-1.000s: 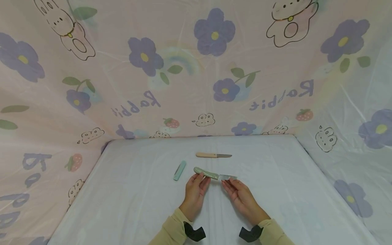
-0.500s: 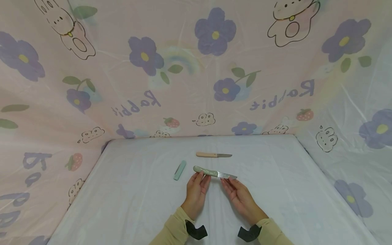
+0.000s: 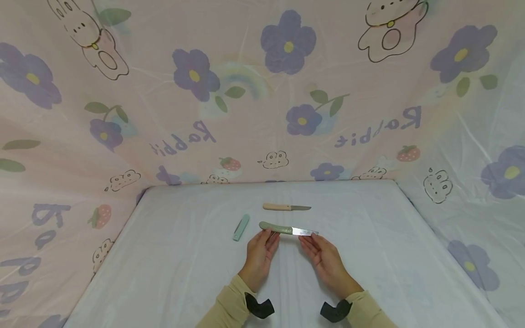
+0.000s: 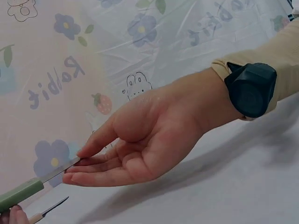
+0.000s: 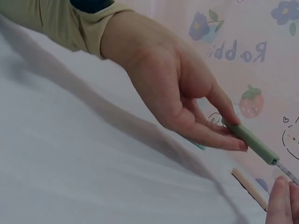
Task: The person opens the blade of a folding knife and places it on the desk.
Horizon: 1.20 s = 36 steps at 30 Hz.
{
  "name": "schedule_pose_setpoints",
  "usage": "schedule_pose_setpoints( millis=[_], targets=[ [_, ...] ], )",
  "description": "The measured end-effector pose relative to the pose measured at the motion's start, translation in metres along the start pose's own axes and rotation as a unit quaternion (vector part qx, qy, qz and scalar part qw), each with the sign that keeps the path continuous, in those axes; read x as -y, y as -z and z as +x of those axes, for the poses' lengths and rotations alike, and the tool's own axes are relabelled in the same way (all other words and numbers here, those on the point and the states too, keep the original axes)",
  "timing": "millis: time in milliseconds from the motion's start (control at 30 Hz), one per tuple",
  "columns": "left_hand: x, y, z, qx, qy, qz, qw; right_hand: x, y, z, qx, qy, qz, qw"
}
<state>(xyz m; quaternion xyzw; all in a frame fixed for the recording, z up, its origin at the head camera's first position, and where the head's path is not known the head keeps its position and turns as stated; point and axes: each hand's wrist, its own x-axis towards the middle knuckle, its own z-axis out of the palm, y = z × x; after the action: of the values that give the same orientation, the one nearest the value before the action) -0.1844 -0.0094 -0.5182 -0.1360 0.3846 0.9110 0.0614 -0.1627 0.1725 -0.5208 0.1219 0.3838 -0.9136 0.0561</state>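
In the head view my left hand point(image 3: 257, 257) pinches the green handle of a folding knife point(image 3: 279, 228), which is held out above the table. My right hand point(image 3: 326, 262) pinches the blade near its tip, between thumb and fingers. The left wrist view shows the right hand point(image 4: 149, 140) on the blade, with the green handle point(image 4: 21, 195) at lower left. From the right wrist view, the left hand point(image 5: 173, 88) has its thumb on top of the handle point(image 5: 254, 143). The blade is unfolded, roughly in line with the handle.
Beyond the held knife lies a small knife with a pale wooden handle point(image 3: 278, 207), blade pointing right. A teal folded pocket knife point(image 3: 241, 228) lies to the left of it. White cloth covers the table point(image 3: 184, 273); printed sheeting point(image 3: 246, 114) hangs around the back and sides.
The knife has turned slightly, its blade tip rising so that it lies more level and the blade face looks brighter. Both hands keep their hold, with only small shifts.
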Motion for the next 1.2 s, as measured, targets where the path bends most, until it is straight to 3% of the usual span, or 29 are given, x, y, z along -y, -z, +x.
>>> schedule_pose_setpoints(
  millis=[300,567,1200],
  targets=[
    [-0.01,0.0,0.003,0.022,0.014,0.055,0.9981,0.016,0.005,0.005,-0.01,-0.005,-0.064,0.998],
    [-0.015,0.001,0.009,0.033,0.037,0.061,0.9969,0.029,0.006,0.014,-0.018,-0.035,-0.106,0.994],
    [-0.029,-0.007,0.04,0.01,0.074,0.108,0.9914,0.044,-0.006,0.045,-0.028,-0.068,-0.106,0.992]
  ],
)
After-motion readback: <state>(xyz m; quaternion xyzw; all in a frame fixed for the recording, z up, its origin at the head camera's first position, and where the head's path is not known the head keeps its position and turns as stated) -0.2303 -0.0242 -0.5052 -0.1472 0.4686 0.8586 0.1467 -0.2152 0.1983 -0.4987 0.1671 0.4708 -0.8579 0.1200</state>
